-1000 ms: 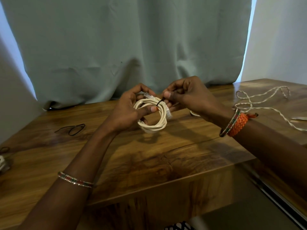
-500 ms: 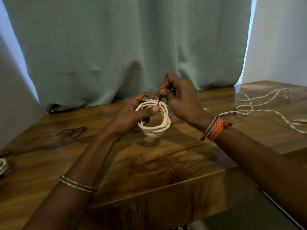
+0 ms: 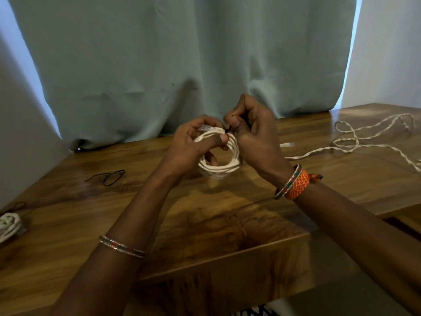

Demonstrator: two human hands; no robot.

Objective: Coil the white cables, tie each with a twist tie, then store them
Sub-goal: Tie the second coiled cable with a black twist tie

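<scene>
Nearest, the left hand (image 3: 193, 144) grips the coiled white cable (image 3: 219, 166) just above the table (image 3: 205, 224), thumb pressed over the top strands and fingers threaded through the hole, so the ring stands roughly upright facing the person. At the coil's top edge, just right of that thumb, the right hand (image 3: 252, 131) pinches what looks like a black twist tie (image 3: 227, 130), its grip pressed together; it is blurred, so the twist count is unclear. Beyond the coil, to its right, an uncoiled white cable (image 3: 355, 142) waits.
</scene>
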